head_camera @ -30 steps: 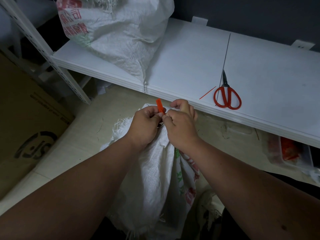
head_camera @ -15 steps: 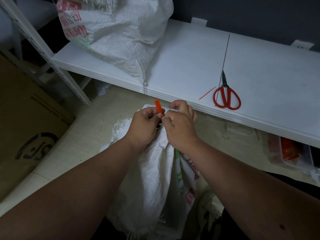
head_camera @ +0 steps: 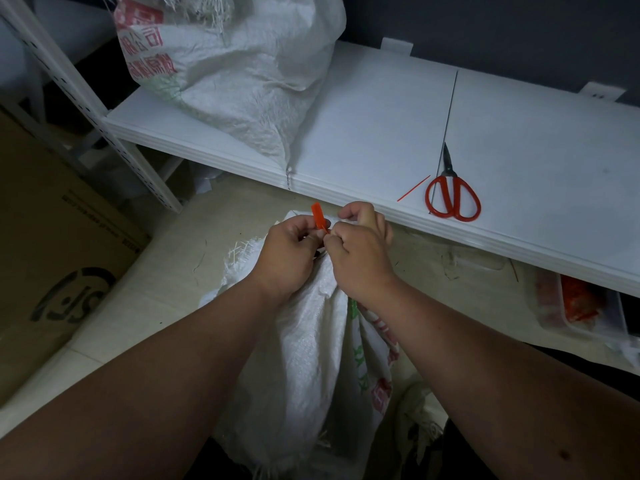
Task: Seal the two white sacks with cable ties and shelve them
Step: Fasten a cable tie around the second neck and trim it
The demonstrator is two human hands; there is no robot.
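1. A low white shelf [head_camera: 363, 133] runs from the upper left to the right edge, made of two boards with a seam between them, against a dark grey wall [head_camera: 485, 29]. A perforated white upright [head_camera: 86, 109] carries its left end. Below it lies a pale tiled floor [head_camera: 166, 271], with a brown cardboard box [head_camera: 59, 258] at the left.
2. On the shelf's left end a white sack [head_camera: 242, 71] with red printing slumps, its frayed mouth at the top. Further right on the shelf lie red-handled scissors [head_camera: 452, 195], blades pointing away from the person, and just to their left a thin red offcut [head_camera: 414, 188] lying aslant.
3. Under the shelf at the right sits a clear plastic box [head_camera: 581, 306] with red contents.
4. A second white sack [head_camera: 304, 358] stands on the floor before the person, its neck gathered at the top.
5. The left hand [head_camera: 287, 252] and right hand [head_camera: 360, 254] meet at that neck, knuckles nearly touching. Each grip is closed: the fingers of both are curled and pinch an orange cable tie [head_camera: 317, 216] between them.
6. The tie's flat end stands up from between the thumbs, its long axis nearly upright and leaning slightly left, toward the shelf edge. The rest of the tie is hidden by the fingers.
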